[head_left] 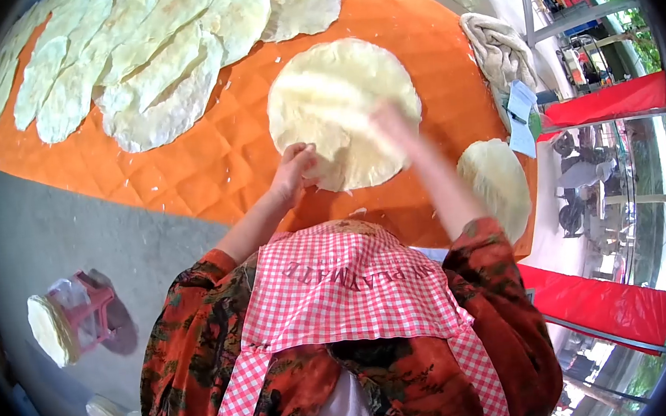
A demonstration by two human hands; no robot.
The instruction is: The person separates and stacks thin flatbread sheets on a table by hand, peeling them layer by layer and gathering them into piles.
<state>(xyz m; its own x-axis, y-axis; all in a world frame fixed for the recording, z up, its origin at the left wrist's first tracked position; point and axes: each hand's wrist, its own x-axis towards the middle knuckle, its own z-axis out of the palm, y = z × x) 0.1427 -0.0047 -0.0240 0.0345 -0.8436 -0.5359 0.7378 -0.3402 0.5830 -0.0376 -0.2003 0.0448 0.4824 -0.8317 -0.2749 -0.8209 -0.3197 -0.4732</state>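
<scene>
A large round pale flatbread (337, 69) lies on the orange cloth in front of me. At its near left edge is my left hand (296, 171), with curled fingers and thumb closed on the rim of the sheet. My right hand (393, 127) is over the right part of the round, smeared by motion, so its fingers cannot be made out. From it a blurred pale band stretches left across the round; whether this is a lifted layer or a tool I cannot tell.
Overlapping thin flatbreads (154, 61) cover the far left of the orange-covered table (211, 171). Another pale stack (496, 186) sits at the right edge, near a rumpled towel (497, 47) and blue papers (521, 116). A pink stool (96, 308) bearing more rounds stands on the floor.
</scene>
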